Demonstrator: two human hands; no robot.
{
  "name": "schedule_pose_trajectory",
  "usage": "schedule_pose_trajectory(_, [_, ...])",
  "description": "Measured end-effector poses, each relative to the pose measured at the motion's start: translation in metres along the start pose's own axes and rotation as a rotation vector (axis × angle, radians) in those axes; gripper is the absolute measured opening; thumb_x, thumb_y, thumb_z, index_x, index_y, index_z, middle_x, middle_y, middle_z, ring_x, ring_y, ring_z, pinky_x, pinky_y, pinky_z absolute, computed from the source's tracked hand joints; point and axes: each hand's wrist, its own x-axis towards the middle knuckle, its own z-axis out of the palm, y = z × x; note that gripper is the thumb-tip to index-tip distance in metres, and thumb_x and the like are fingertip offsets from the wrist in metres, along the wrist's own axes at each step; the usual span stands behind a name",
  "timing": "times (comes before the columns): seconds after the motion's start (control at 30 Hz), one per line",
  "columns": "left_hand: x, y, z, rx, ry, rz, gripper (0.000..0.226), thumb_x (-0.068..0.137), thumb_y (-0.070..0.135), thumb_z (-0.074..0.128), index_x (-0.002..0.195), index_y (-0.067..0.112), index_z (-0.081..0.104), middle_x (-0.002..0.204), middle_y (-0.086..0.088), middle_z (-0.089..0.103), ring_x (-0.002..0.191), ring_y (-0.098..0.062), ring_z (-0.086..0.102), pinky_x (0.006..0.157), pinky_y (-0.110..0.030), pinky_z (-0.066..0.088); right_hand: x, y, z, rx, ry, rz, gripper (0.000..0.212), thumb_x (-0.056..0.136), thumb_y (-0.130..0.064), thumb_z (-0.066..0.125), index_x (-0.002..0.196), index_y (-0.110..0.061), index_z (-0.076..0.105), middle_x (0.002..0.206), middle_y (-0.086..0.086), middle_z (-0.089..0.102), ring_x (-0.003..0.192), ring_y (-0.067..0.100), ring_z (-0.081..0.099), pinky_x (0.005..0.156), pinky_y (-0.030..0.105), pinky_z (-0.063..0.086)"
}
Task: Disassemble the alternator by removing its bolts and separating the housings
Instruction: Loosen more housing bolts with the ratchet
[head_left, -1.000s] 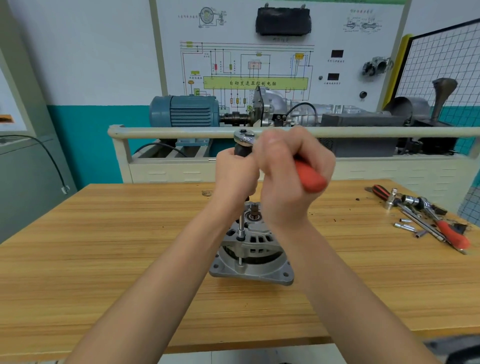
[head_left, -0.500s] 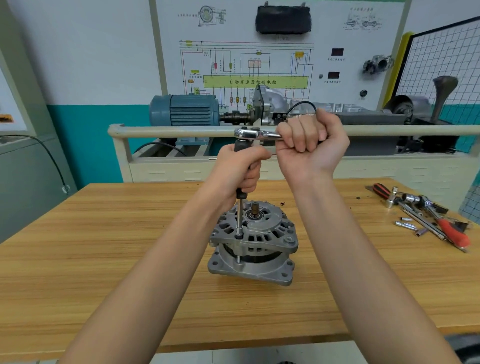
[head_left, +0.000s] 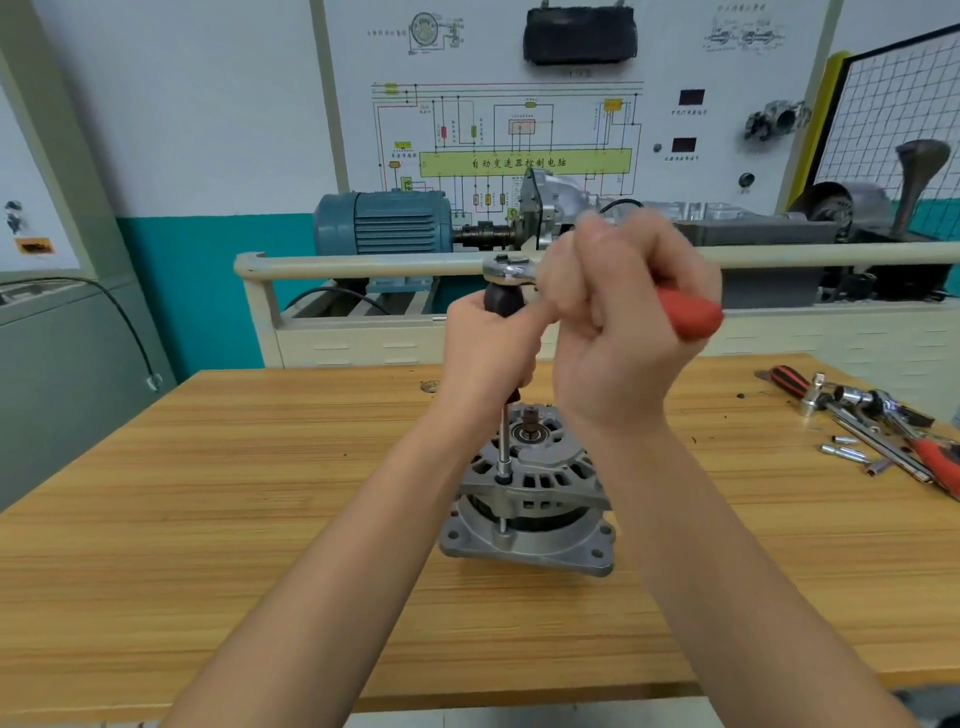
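**Alternator on worktop, ratchet applied to a housing bolt**

Item 1. Alternator (head_left: 535, 499): grey cast metal, standing upright on its flanged base at the centre of the wooden worktop (head_left: 208, 519), shaft end up. Both housings are together.

Item 2. Ratchet (head_left: 511, 273): chrome head, red handle. A black-gripped extension bar (head_left: 504, 441) runs straight down from the head to a bolt (head_left: 503, 477) at the left edge of the upper housing.

Item 3. Left hand (head_left: 488, 353): fingers wrapped round the black grip of the extension bar, just under the ratchet head.

Item 4. Right hand (head_left: 623, 322): fist clenched round the red handle, whose end juts out to the right; slightly blurred.

Item 5. Loose tools (head_left: 872, 426): sockets, bars and a red-handled piece, lying on the far right of the worktop, well apart from the alternator.

Item 6. Training board (head_left: 519, 130): far, behind a cream rail; wiring diagram with a green band lettered 自动变速器控制电脑. Smaller captions are too small to read.

Item 7. Blue electric motor (head_left: 384, 223): far left of the board, coupled to a metal gearbox assembly.
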Motion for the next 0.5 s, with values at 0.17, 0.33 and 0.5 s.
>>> schedule_pose_trajectory(0.17, [0.001, 0.007, -0.013, -0.086, -0.299, -0.108, 0.038, 0.085, 0.004, 0.063, 0.052, 0.015, 0.046, 0.046, -0.001, 0.041, 0.042, -0.018, 0.035, 0.047, -0.025, 0.034, 0.029, -0.010, -0.034, 0.424, 0.367, 0.349, 0.049, 0.081, -0.007, 0.041, 0.034, -0.019, 0.030, 0.033, -0.005, 0.019, 0.032, 0.010, 0.015, 0.039, 0.022, 0.020])
schedule_pose_trajectory(0.33, [0.001, 0.008, -0.009, -0.122, -0.322, -0.166, 0.048, 0.090, 0.008, 0.058, 0.048, 0.019, 0.037, 0.040, 0.004, 0.027, 0.034, -0.011, 0.020, 0.039, -0.019, 0.022, 0.034, 0.001, -0.046, 0.662, 0.526, 0.465, 0.048, 0.083, -0.008, 0.039, 0.038, -0.017, 0.028, 0.032, -0.004, 0.019, 0.028, 0.010, 0.017, 0.038, 0.019, 0.016])
schedule_pose_trajectory(0.5, [0.000, 0.008, 0.002, -0.082, -0.064, -0.187, 0.044, 0.088, 0.006, 0.055, 0.055, 0.019, 0.029, 0.039, 0.007, 0.024, 0.034, -0.011, 0.016, 0.039, -0.019, 0.017, 0.017, -0.004, -0.032, 0.408, 0.283, 0.272, 0.050, 0.085, -0.005, 0.040, 0.037, -0.019, 0.033, 0.034, -0.004, 0.023, 0.034, 0.010, 0.019, 0.042, 0.025, 0.021])
